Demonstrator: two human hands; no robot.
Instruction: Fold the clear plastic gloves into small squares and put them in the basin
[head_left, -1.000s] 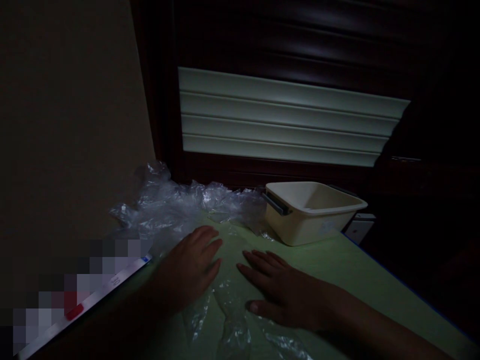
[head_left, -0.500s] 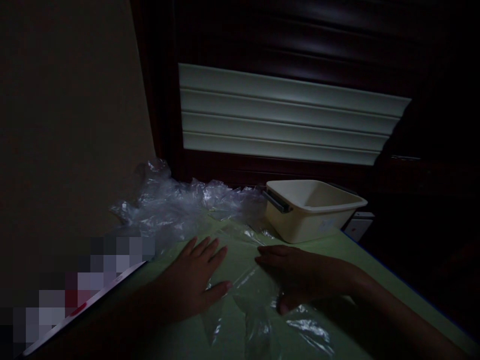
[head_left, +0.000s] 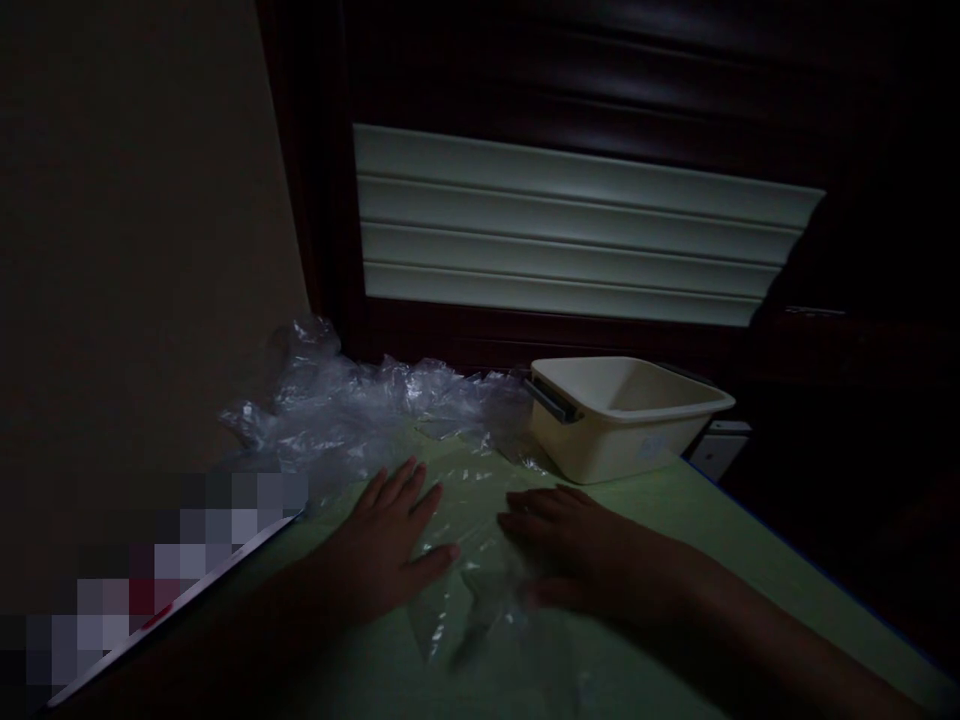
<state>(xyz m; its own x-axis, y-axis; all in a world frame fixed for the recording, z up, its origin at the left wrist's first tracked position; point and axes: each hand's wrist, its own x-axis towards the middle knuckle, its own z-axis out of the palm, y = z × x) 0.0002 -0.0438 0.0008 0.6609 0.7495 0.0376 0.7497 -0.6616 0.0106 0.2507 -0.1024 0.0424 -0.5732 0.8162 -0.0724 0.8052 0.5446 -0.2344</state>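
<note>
A clear plastic bag point(head_left: 469, 585) lies on the green table surface point(head_left: 645, 520) between my hands. My left hand point(head_left: 386, 550) rests palm down at its left edge, fingers spread and stretched away from me. On the other side my right hand point(head_left: 577, 545) reaches over the plastic from the right, its fingers extended and pointing left, the thumb somewhat blurred. Neither hand is wrapped around anything. Part of the bag is hidden under the right hand.
A heap of crumpled clear plastic bags point(head_left: 330, 410) lies along the back left. Behind my right hand stands a cream plastic tub point(head_left: 607, 440) with dark handles. A white box point(head_left: 720, 450) is beyond the table's right edge. A slatted panel point(head_left: 555, 230) rises behind.
My right hand has shifted slightly left and its thumb has swung forward across the plastic. The near part of the bag has moved and flattened. My left hand has moved slightly forward and left.
</note>
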